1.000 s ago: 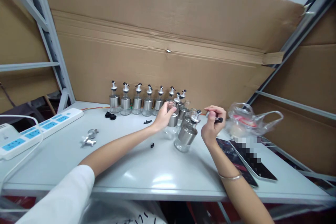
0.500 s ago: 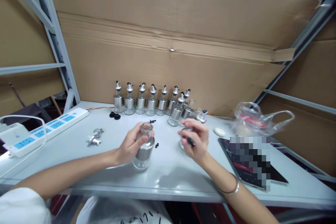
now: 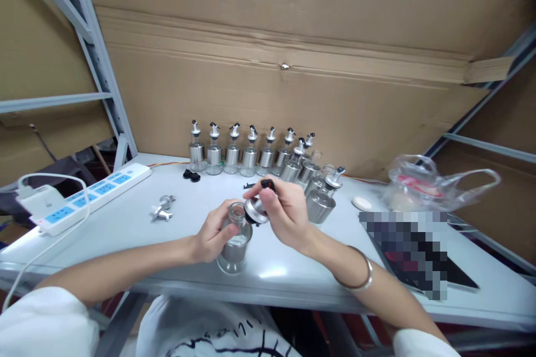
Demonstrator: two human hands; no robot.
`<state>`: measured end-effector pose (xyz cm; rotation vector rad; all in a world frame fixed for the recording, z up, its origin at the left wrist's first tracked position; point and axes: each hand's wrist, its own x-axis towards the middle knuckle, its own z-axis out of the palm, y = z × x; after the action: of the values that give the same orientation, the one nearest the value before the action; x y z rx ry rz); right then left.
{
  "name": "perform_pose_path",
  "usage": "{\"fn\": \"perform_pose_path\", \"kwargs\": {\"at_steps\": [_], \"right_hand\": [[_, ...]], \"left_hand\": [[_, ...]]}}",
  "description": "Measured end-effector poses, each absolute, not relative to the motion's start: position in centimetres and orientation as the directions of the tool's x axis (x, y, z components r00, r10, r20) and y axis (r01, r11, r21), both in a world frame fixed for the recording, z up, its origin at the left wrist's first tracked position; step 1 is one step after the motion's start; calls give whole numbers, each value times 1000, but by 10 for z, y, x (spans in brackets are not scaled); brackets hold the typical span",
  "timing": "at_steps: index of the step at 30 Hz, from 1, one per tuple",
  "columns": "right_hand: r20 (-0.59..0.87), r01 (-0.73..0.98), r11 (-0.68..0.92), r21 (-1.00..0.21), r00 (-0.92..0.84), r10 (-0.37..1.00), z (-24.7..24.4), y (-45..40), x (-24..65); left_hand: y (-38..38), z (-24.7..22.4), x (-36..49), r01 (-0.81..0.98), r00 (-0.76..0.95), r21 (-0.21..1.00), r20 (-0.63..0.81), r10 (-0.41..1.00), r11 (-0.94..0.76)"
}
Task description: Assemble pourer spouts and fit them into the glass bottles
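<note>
My left hand is wrapped round a glass bottle with a metal sleeve, close to the table's front edge. The bottle's mouth is uncovered and its base appears to rest on the table. Between the fingers of my right hand is a silver pour spout with a black lever and a black stopper. The spout is tilted, just right of the bottle's mouth; whether they touch I cannot tell. Beyond my right hand stands another sleeved bottle, with a second spout showing at its top.
Along the cardboard backing stands a row of several spouted bottles. Black caps and loose silver spouts lie to the left, near a power strip. A white disc, a plastic bag and a dark tablet lie right.
My right hand has moved left with the spout, from beside the right-hand bottle to the mouth of the held bottle. My left hand keeps its grip. The camera view has shifted slightly.
</note>
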<state>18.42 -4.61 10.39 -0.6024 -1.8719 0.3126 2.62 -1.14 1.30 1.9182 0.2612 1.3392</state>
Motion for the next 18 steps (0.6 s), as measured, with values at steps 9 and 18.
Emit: {"fn": "perform_pose_path", "kwargs": {"at_steps": [9,18], "right_hand": [[546,251,623,-741,-314,777,103,-28,177],[506,237,576,-782,-298,809,103,-25,179]], "left_hand": [[-2,-9,28,-339,514,722,679,524,-603],[9,-17,25,-317,754,891,444,484,-323]]}}
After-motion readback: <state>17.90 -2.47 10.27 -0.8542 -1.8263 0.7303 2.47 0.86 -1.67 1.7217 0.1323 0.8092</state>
